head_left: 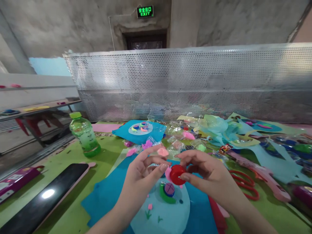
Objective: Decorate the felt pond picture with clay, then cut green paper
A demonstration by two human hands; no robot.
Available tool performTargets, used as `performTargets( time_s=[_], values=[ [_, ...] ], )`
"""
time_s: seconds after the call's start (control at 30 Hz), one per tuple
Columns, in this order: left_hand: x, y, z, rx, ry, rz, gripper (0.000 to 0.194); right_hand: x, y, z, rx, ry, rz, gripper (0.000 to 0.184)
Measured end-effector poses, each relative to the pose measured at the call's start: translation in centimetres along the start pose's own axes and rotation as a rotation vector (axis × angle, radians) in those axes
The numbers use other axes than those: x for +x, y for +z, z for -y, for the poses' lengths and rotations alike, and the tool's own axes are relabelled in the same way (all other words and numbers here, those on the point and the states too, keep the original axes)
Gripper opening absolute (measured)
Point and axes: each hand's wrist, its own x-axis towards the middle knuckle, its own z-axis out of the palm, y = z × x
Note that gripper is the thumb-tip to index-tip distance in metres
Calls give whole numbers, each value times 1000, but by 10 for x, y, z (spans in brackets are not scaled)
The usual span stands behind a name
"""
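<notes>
My right hand [204,170] pinches a glossy red disc [177,175], which looks like a bottle cap, between thumb and fingers. A strip of pink clay [168,174] curves along the disc's left edge. My left hand [151,172] has thumb and forefinger closed at the upper end of this strip. Below both hands lies a light blue paper round [168,217] on blue paper [104,195]. On it sits a green clay snail [167,197] with a purple and blue round shell, above a pink clay flower [150,206] and green sprigs. My hands partly hide the round's upper part.
A green-capped bottle [84,136] and a black phone [48,198] are on the left. Red-handled scissors [246,185] and a pink cutter-like tool [265,182] lie right. Clay packets [175,144] and another decorated round [136,131] are behind, before a perforated metal panel [182,78].
</notes>
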Motion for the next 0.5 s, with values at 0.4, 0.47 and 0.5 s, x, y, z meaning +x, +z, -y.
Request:
performTargets(
  time_s=[0.4, 0.47, 0.5],
  values=[
    [5, -1, 4, 44, -11, -8, 41, 4, 1, -3, -9, 35, 39, 28],
    [5, -1, 3, 36, -11, -6, 41, 3, 1, -3, -5, 36, 52, 28],
    [5, -1, 3, 38, -13, -3, 42, 3, 1, -3, -4, 38, 55, 28]
  ],
)
